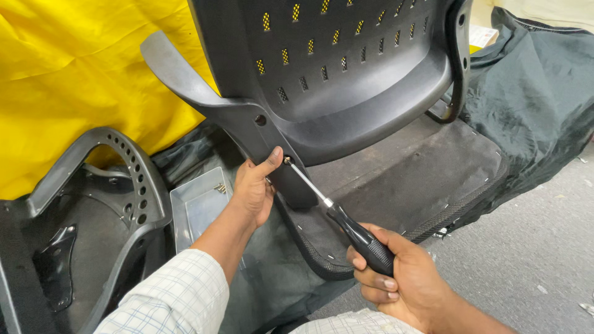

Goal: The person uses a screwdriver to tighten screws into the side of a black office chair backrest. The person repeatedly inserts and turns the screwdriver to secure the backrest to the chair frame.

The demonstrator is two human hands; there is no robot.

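My left hand (255, 188) grips the lower stem of a black plastic chair back (334, 68), thumb pressed by a screw hole. A screwdriver (337, 213) with a black handle and a silver shaft is held in my right hand (402, 278). Its tip sits at the screw point beside my left thumb. The chair back, with rows of small slots, stands upright over a black seat pan (421, 179) lying upside down on the floor. A curved grey armrest piece (176, 74) juts out to the left of the stem.
A clear plastic tray (198, 207) with a few screws lies left of my left hand. Another black chair frame (93, 216) lies at the lower left. Yellow cloth (80, 74) covers the back left, dark cloth (538, 80) the right. Grey floor (526, 260) shows at lower right.
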